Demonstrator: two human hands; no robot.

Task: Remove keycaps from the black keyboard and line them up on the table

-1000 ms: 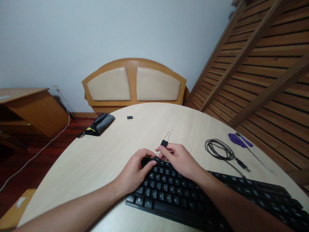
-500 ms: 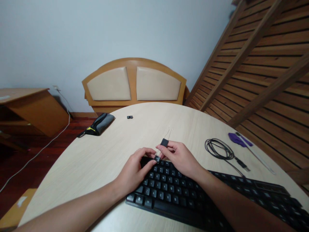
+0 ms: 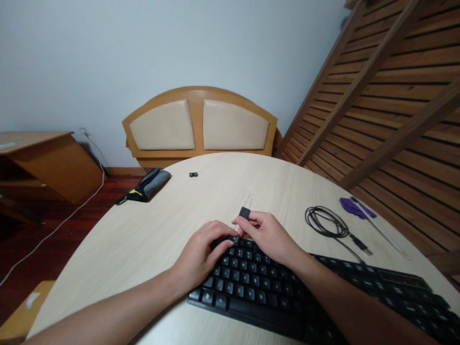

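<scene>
In my right hand (image 3: 269, 235) is a wire keycap puller (image 3: 245, 212), its black grip pinched between thumb and fingers and thin wires sticking out at both ends. My left hand (image 3: 201, 247) is closed, thumb and forefinger around a black keycap (image 3: 235, 240) at the puller's near end. Both hands are over the far edge of a black keyboard (image 3: 250, 293), which lies at an angle on the table. My right forearm covers part of its keys. Whether the wire is still hooked under the keycap, I cannot tell.
Two small black keycaps (image 3: 193, 175) lie farther back on the round table (image 3: 151, 249). A grey and black pouch (image 3: 153, 184) is at the left edge. To the right are a coiled USB cable (image 3: 327, 221), a purple cloth (image 3: 354, 207) and a thin white-handled brush (image 3: 383, 231).
My left forefinger has come down over the keycap, closing on it with the thumb. The puller and right hand have dipped very slightly. Everything else lies as before.
</scene>
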